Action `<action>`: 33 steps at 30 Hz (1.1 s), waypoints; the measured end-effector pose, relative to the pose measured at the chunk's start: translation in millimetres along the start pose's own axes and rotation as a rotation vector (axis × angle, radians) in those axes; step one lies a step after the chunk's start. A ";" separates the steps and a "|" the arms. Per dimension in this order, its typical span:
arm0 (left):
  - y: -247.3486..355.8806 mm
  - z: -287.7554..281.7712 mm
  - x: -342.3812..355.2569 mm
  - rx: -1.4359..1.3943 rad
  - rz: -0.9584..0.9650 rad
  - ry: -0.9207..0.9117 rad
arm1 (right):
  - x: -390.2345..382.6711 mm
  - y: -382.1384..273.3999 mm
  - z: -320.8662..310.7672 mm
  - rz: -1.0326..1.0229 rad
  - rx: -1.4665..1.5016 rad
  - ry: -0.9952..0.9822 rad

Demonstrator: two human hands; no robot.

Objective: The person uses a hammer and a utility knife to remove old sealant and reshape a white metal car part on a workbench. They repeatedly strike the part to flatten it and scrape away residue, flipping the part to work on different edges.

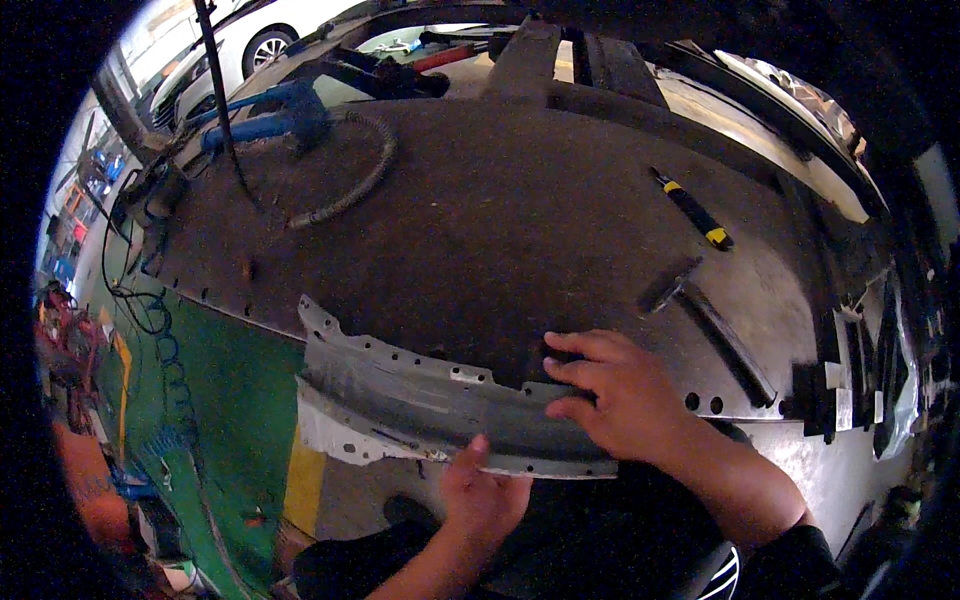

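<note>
A long grey sheet-metal car panel (400, 375) with a channel-like bend and holes along its edges lies across the near edge of the dark workbench. My left hand (485, 490) holds its lower edge from below, thumb over the metal. Over the panel's right end is my right hand (620, 390), its fingers spread and pointing left; whether the fingertips press on the metal I cannot tell. To the right of that hand rests a hammer (725, 340) with its head toward the middle of the bench. Beyond it lies a slim hand tool with a yellow and black handle (700, 215).
A blue clamp-like tool (265, 125) and a curved hose (375, 165) occupy the bench's far left. Metal beams (525, 60) border the back. Coiled air hose (170, 370) hangs at left above green floor (225, 420). Dark parts (820, 390) stand at right; a white car (240, 60) is behind.
</note>
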State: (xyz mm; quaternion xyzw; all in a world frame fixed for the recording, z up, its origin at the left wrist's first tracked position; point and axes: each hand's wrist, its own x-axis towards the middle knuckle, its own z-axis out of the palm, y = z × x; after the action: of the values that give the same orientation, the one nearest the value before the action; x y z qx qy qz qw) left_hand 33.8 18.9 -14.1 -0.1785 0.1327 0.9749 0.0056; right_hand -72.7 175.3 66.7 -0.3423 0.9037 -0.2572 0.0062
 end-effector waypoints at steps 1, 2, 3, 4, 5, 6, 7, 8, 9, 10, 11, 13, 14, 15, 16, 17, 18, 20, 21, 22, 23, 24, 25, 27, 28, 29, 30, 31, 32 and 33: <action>-1.7 -3.7 -3.1 0.037 0.025 -0.021 | -0.5 -0.6 -0.6 -0.004 0.001 0.009; -3.6 -21.4 -3.8 0.435 0.131 -0.059 | -1.2 -1.0 -1.0 -0.007 0.003 0.017; -5.3 -48.9 -2.0 0.831 0.240 -0.103 | -2.3 -1.7 -2.0 -0.001 0.005 0.022; -5.2 -49.6 -1.4 0.846 0.234 -0.077 | -2.5 -1.1 -0.8 0.001 0.012 0.023; -4.9 -50.1 -1.3 0.863 0.225 -0.052 | -3.0 -0.8 0.7 0.003 0.017 0.023; -5.0 -24.5 -0.9 0.497 0.103 0.038 | -3.1 -0.6 4.1 -0.013 -0.011 0.026; -7.3 -10.9 -1.9 0.308 0.042 0.075 | -4.0 -1.2 6.3 -0.026 -0.042 0.031; -10.0 2.2 -2.6 0.116 -0.012 0.122 | -4.3 -1.1 8.6 -0.039 -0.075 0.035; -12.3 8.7 -4.2 0.103 -0.001 0.123 | -4.7 -1.2 10.5 -0.040 -0.060 0.051; -12.6 11.7 -5.5 0.090 0.010 0.124 | -5.8 -0.5 11.9 -0.042 -0.045 0.066; -12.0 8.6 -5.9 0.061 -0.008 0.119 | -6.5 0.1 12.0 -0.043 -0.030 0.081; -11.2 -2.9 -6.0 0.008 -0.047 0.114 | -7.3 4.4 10.5 -0.059 -0.005 0.055; -10.1 -5.0 -6.3 0.018 -0.043 0.126 | -6.5 5.2 10.3 -0.067 0.009 0.042; -10.1 -4.9 -6.3 0.026 -0.044 0.137 | -6.4 4.3 10.1 -0.051 0.020 0.046; -10.2 -4.8 -6.1 0.035 -0.045 0.147 | -6.6 3.0 9.5 -0.036 0.032 0.051; -10.9 -4.7 -5.3 0.039 -0.023 0.181 | -6.7 2.0 9.2 -0.020 0.044 0.056; -12.5 -4.0 -4.3 0.042 -0.001 0.214 | -6.3 1.3 8.3 -0.021 0.035 0.051; -13.4 -6.6 -2.7 0.041 0.026 0.216 | -5.3 -0.7 7.7 -0.022 0.017 0.042; -13.7 -8.5 -0.4 0.032 0.028 0.180 | -5.2 -1.5 6.8 -0.011 0.018 0.035; -14.0 -9.8 1.4 0.024 0.031 0.145 | -4.7 -2.1 6.6 0.000 0.018 0.029; -14.2 -10.5 2.6 0.010 0.028 0.175 | -4.5 -2.0 6.4 0.011 0.017 0.023; -14.9 -10.8 4.3 -0.006 0.025 0.204 | -5.1 -0.4 6.8 -0.001 0.010 0.037; -16.2 -9.3 5.7 -0.022 0.021 0.232 | -6.5 1.4 7.9 -0.012 0.001 0.051; -18.4 1.1 5.0 0.004 0.057 0.251 | -7.2 3.4 6.2 -0.032 0.010 0.054; -18.8 4.4 4.6 0.016 0.077 0.263 | -7.0 4.2 5.0 -0.040 0.028 0.042; -18.9 4.8 5.0 0.002 0.080 0.257 | -7.0 5.2 3.1 -0.048 0.046 0.031; -19.2 4.8 5.0 -0.012 0.078 0.252 | -9.0 6.3 -2.9 -0.026 0.007 0.079; -17.7 1.2 3.8 -0.029 0.087 0.258 | -10.4 7.9 -8.7 -0.013 -0.022 0.119; -16.1 -2.3 2.7 -0.035 0.093 0.273 | -12.5 11.7 -15.2 -0.002 -0.050 0.159; -17.3 -1.6 3.4 -0.054 0.075 0.274 | -22.6 22.3 -33.7 -0.026 -0.315 0.158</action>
State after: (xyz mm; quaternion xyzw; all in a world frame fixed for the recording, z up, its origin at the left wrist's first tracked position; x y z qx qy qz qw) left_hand 32.2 35.1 -21.2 -0.3048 0.1125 0.9442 -0.0539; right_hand -75.4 219.0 81.8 -0.3294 0.9260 -0.1385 -0.1220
